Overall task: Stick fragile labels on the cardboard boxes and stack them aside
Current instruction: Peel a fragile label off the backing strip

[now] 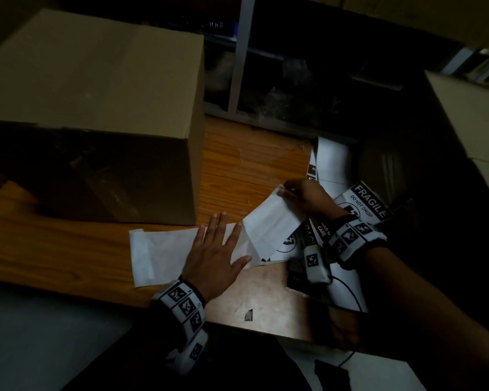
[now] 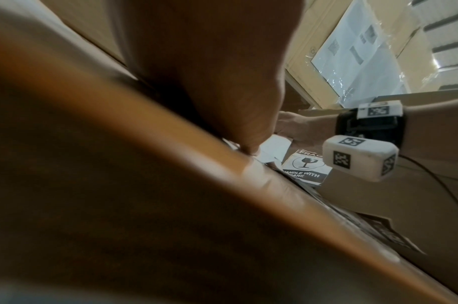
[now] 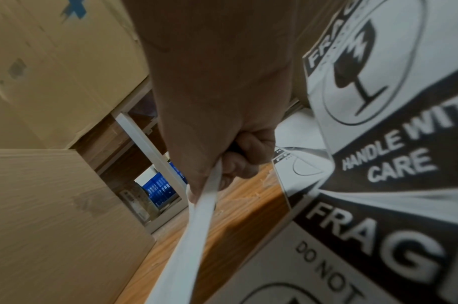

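A large closed cardboard box (image 1: 91,114) stands at the far left of the wooden counter (image 1: 237,170), and the corner of a second box (image 1: 474,114) shows at the right edge. Just in front of the large box a long white backing sheet (image 1: 164,252) lies flat on the counter. The left hand (image 1: 218,258) presses down on it with straight, spread fingers. The right hand (image 1: 308,198) pinches the raised corner of a white label (image 1: 271,221) between thumb and curled fingers, its free end lifted off the sheet and blank side up. Under and behind the right wrist lie loose fragile labels (image 1: 370,204), printed "FRAGILE" and "HANDLE WITH CARE".
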`<state>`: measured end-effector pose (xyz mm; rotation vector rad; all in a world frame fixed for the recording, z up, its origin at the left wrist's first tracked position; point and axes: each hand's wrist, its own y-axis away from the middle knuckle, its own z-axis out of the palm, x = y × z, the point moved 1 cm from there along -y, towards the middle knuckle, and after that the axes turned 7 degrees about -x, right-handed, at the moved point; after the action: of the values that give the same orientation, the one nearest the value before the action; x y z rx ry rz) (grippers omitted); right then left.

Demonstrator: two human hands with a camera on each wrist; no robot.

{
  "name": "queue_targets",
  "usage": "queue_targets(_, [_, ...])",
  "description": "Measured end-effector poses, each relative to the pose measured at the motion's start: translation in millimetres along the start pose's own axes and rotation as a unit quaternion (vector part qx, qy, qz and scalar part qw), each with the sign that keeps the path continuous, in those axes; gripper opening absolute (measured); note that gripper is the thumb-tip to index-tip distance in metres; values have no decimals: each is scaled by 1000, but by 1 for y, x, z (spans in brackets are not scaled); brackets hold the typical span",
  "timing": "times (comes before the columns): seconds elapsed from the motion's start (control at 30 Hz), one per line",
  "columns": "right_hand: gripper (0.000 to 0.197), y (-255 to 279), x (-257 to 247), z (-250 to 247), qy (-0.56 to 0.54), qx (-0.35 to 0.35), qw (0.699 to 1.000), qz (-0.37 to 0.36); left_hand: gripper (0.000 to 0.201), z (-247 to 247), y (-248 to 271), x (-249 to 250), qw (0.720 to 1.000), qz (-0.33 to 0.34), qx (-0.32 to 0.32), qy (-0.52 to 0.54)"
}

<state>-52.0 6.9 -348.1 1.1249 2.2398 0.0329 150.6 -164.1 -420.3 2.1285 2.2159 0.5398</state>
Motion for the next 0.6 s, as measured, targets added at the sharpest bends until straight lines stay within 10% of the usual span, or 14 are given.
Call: queue_targets(0.6, [31,1,-4,-5,-24,-1,998,64,85,-1,1,-7,1000,18,19,15])
